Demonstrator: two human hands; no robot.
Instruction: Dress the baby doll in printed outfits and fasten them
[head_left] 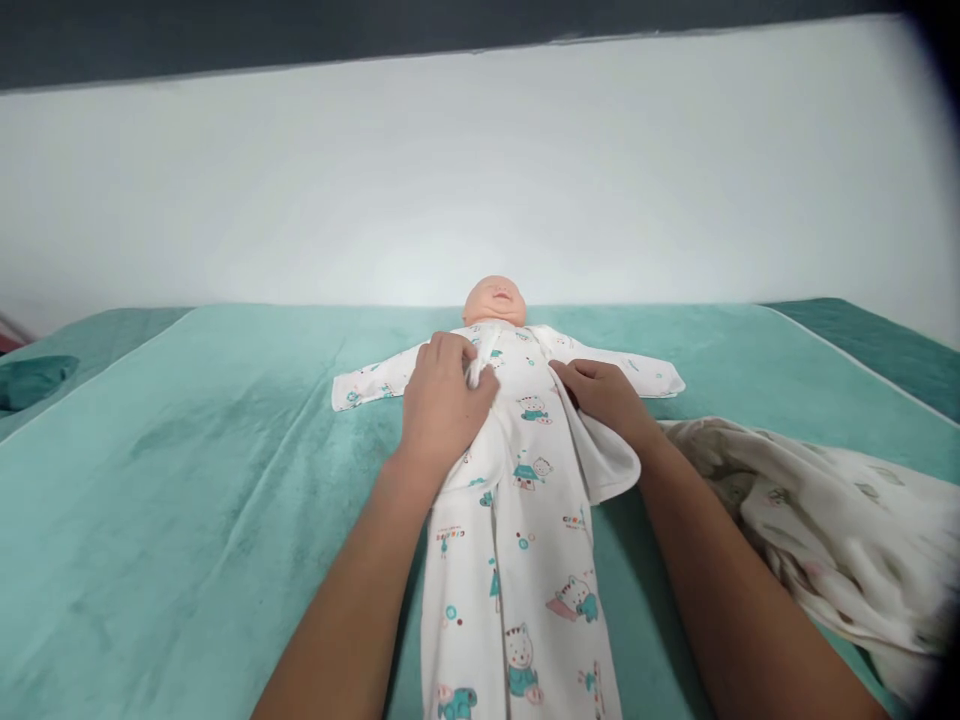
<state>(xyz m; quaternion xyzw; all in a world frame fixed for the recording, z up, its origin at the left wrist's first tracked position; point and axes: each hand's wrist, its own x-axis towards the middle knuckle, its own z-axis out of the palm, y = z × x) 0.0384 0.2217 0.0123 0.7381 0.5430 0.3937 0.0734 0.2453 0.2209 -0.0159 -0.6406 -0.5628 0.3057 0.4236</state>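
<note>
A baby doll (495,300) lies on its back, head away from me, arms spread inside the sleeves of a white printed baby shirt (531,410). Matching baby trousers (517,600) stretch toward me below it. My left hand (448,400) is over the chest on the left, thumb and fingers closed round a white front edge of the shirt. On the other side, my right hand (604,395) pinches the shirt's side edge, and a loose flap hangs beneath it. Its fingertips are partly hidden by the cloth.
A crumpled white patterned cloth (832,520) lies at the right, beside my right forearm. The doll rests on a teal plush sheet (210,480) with a white wall (450,180) behind it. A dark green bundle (34,380) sits at the far left.
</note>
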